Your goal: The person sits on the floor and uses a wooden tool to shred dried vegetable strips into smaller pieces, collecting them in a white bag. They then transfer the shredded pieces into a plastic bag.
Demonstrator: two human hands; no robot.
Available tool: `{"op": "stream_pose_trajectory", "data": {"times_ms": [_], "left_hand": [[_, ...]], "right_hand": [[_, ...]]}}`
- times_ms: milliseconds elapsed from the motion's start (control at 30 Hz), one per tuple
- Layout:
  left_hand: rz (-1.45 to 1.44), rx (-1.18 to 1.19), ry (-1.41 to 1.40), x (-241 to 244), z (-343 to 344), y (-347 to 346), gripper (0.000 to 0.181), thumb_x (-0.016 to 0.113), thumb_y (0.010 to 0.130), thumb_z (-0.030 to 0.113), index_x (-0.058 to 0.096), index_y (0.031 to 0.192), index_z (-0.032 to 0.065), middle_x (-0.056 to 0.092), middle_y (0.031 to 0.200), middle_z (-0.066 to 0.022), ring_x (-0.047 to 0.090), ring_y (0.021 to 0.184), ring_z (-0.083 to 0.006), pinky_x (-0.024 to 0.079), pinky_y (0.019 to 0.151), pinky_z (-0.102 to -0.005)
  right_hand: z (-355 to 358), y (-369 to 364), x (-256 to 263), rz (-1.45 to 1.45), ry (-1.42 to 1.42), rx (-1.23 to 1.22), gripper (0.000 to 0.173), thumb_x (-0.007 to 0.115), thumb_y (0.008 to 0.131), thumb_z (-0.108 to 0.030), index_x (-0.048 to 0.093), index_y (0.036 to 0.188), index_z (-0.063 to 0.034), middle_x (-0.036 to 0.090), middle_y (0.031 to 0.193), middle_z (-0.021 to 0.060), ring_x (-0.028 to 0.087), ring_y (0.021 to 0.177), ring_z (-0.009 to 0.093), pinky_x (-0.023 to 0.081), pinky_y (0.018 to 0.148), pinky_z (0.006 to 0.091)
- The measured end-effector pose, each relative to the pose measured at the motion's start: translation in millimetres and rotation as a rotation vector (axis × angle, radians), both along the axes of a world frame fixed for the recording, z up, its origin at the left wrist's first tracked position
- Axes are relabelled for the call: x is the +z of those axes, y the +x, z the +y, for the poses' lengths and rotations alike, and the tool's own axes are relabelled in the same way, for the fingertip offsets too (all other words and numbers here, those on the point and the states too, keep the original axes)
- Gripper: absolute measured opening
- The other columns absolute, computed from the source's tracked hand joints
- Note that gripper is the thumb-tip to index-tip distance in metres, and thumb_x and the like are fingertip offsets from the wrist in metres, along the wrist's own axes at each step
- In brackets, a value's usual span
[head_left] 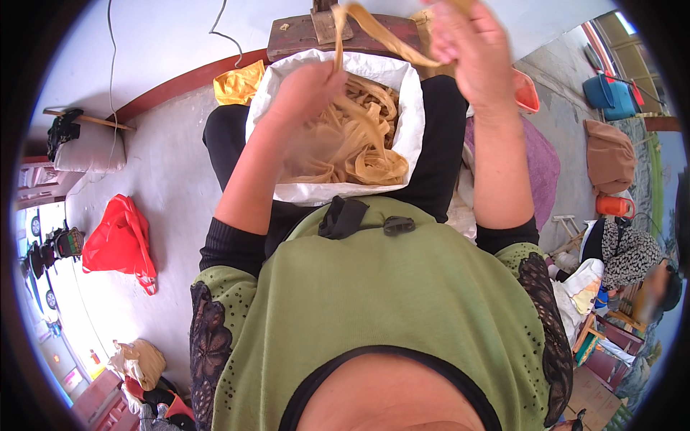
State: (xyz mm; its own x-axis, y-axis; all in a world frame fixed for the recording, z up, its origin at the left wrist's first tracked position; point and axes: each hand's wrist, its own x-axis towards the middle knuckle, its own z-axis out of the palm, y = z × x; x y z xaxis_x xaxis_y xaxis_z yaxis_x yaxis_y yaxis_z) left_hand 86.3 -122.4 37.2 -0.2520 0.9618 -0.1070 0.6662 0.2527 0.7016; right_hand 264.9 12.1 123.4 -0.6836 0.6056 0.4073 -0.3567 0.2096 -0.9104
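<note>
A band of tan, stocking-like fabric (387,36) loops up between my two hands. My left hand (318,89), blurred, pinches it above the left part of an open white woven sack (413,108). Raised to the right, past the sack's rim, my right hand (477,51) grips another part of the band, and its fingertips are partly cut off by the top of the picture. The sack sits between my knees. Inside lies a heap of the same tan fabric (372,132), some of it coiled in rolls.
Beyond the sack stands a dark red wooden bench (385,35) against the wall. A yellow bag (239,83) lies by my left knee, and a red bag (118,237) rests on the floor at left. Purple cloth (539,156) is at right. Another person (630,253) sits farther right.
</note>
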Motion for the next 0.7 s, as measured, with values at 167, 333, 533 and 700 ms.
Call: {"op": "stream_pose_trajectory", "data": {"times_ms": [167, 333, 533, 700], "left_hand": [[0.584, -0.065, -0.301, -50, -11, 1, 0.032, 0.062, 0.082, 0.028, 0.057, 0.105, 0.0063, 0.063, 0.102, -0.0125, 0.06, 0.096, -0.0321, 0.048, 0.08, -0.0429], [0.459, 0.023, -0.146, -69, 10, 4, 0.046, 0.068, 0.077, 0.029, 0.053, 0.112, 0.0029, 0.053, 0.121, -0.017, 0.05, 0.113, -0.0364, 0.042, 0.093, -0.0452], [0.128, -0.035, -0.235, -75, 26, 5, 0.047, 0.064, 0.079, 0.026, 0.052, 0.118, 0.0011, 0.053, 0.122, -0.0195, 0.048, 0.116, -0.0363, 0.04, 0.097, -0.0423], [0.009, -0.3, -0.29, -73, 30, 4, 0.039, 0.059, 0.082, 0.02, 0.056, 0.117, 0.0025, 0.058, 0.116, -0.0158, 0.055, 0.109, -0.0281, 0.042, 0.094, -0.0363]], "right_hand": [[7, -33, -85, -0.733, 0.355, -0.002, 0.025, 0.052, 0.092, -0.025, 0.064, 0.087, -0.0036, 0.057, 0.06, 0.0045, 0.054, 0.054, 0.015, 0.042, 0.053, 0.0306], [11, -66, -180, -0.586, 0.769, -0.005, 0.021, 0.054, 0.088, -0.023, 0.062, 0.083, -0.004, 0.063, 0.093, 0.0129, 0.06, 0.084, 0.033, 0.047, 0.072, 0.0435], [19, -78, -237, -0.762, 0.868, -0.059, 0.015, 0.055, 0.085, -0.021, 0.064, 0.088, -0.0089, 0.059, 0.107, 0.0051, 0.058, 0.099, 0.031, 0.047, 0.079, 0.0495], [34, -59, -233, -1.198, 0.946, 0.027, 0.016, 0.056, 0.081, -0.018, 0.068, 0.088, -0.0092, 0.065, 0.099, 0.0092, 0.063, 0.093, 0.031, 0.05, 0.075, 0.0453]]}}
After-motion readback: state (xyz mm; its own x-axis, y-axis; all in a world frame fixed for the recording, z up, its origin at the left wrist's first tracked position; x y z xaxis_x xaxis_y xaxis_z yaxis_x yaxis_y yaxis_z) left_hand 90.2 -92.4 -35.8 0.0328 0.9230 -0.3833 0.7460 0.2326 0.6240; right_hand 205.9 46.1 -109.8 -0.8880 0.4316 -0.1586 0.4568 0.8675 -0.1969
